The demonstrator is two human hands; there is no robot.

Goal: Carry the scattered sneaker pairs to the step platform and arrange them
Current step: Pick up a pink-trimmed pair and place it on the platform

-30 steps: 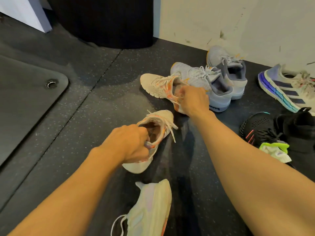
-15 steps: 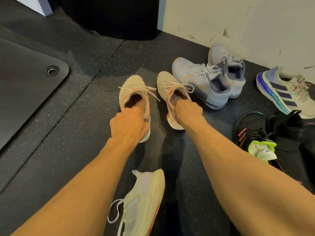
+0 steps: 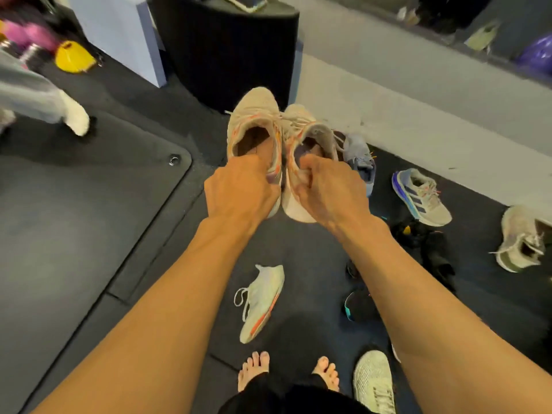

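Head view. Lifted: the beige pair is off the floor and held out in front at arm's length, toes pointing away, the two shoes side by side and touching. Half a second ago both stood on the floor with a hand at each heel.

Left hand grips the heel collar of the left shoe, fingers curled into the opening. Right hand grips the right shoe the same way. Both grips look firm.

The person has also stood up since then. Their bare feet now show at the near edge of the floor, and the camera takes in far more of the room.

Still on the floor:
- white shoe, on its side between the arms
- grey shoe, partly hidden behind the held pair
- striped shoe, near the ledge at the floor's far edge
- black shoes, to the right
- pale shoe, just beside the right foot

Judgement: pick-up of this pair is done and the carry comes next. I cannot tell which is the step platform, the ledge or the black drum straight ahead. Most pairs are not yet moved, so the task is at an early stage.
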